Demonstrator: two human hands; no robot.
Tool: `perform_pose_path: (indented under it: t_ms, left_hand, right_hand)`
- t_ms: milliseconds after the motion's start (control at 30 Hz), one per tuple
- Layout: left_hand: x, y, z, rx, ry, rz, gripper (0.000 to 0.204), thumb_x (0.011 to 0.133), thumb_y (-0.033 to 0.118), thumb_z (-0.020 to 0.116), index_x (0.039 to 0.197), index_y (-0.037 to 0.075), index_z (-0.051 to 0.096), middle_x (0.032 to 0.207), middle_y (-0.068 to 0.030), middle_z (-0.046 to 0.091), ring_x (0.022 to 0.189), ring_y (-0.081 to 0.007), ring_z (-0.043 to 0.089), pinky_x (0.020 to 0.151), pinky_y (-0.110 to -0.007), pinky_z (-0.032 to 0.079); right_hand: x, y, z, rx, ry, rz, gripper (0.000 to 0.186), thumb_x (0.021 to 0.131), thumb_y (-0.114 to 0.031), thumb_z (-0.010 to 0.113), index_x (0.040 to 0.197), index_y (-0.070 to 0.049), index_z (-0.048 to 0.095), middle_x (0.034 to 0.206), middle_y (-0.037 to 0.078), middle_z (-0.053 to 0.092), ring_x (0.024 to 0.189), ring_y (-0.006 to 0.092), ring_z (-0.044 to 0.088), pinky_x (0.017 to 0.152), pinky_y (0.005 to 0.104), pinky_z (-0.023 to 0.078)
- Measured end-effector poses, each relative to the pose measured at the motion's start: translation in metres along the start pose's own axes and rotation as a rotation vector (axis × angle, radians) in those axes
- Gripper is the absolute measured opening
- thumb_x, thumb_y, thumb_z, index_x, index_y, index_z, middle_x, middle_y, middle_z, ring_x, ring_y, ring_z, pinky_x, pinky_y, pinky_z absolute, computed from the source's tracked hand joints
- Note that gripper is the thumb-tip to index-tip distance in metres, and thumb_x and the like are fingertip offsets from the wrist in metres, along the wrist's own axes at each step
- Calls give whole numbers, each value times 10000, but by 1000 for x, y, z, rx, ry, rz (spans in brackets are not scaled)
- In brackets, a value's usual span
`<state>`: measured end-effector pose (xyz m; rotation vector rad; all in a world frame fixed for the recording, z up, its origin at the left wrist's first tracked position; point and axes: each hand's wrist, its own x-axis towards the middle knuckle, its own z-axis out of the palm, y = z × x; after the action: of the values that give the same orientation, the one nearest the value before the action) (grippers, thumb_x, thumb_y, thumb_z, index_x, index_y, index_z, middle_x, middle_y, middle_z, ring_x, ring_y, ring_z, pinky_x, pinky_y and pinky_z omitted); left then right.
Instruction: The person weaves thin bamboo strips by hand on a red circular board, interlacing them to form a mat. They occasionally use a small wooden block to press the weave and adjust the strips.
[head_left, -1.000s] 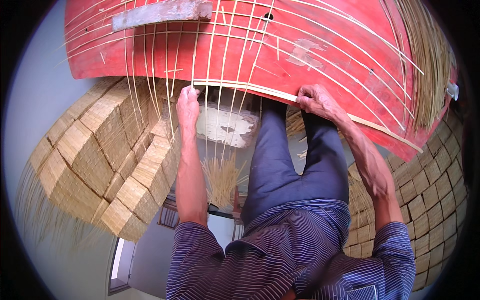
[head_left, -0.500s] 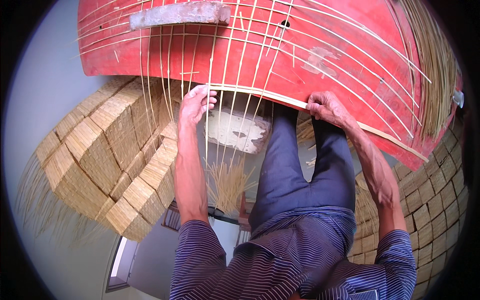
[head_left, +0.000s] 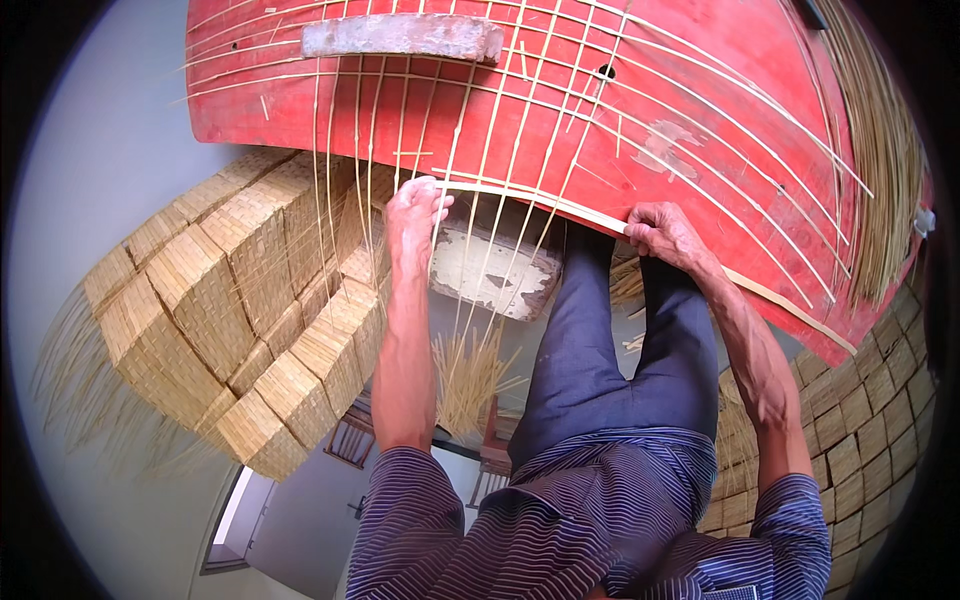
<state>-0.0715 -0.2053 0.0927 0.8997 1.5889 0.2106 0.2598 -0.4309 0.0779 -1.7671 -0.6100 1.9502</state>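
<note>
A long pale flat bamboo strip [head_left: 577, 206] runs along the near edge of a red board [head_left: 640, 110]. My left hand [head_left: 412, 222] is closed around the strip's left end, its fingers curled beside the hanging thin strips. My right hand [head_left: 664, 236] pinches the same strip farther right, and its tail passes beyond my forearm over the board's right corner. Several thin strips [head_left: 497, 125] lie lengthwise and crosswise on the board as an open grid, their near ends hanging over the edge between my hands. A stone bar [head_left: 400, 37] rests across the grid.
Stacked woven box shapes [head_left: 190, 290] stand at the left, more woven pieces [head_left: 870, 420] at the lower right. A bundle of thin strips [head_left: 868, 150] lies on the board's right side. Beneath the edge are a worn pale block [head_left: 495, 268] and a tuft of strips [head_left: 468, 372].
The board and surroundings have shifted slightly right and down in view. Both hands keep hold of the flat strip, whose left part now shows a small gap from the thin strip at the edge.
</note>
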Motion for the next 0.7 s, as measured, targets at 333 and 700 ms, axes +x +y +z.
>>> perform_pose_path:
  t_ms: [333,700]
  left_hand:
    - [11,-28,4,-251,70,34,433,967,98,614,1345,-68,483,1114,-131,654,881,-174,685,721,-275,569]
    - [-16,8,17,-68,239,254,186,909,16,645,1092,-19,645,901,-57,695,775,-103,656,694,-216,514]
  right_hand:
    - [1,-13,-11,-66,-81,25,125,869,-56,574,789,16,638,637,49,609,585,114,582,555,309,483]
    - [1,-14,-9,-136,-10,-46,169,884,-118,596,811,29,637,636,69,607,577,132,585,553,328,479]
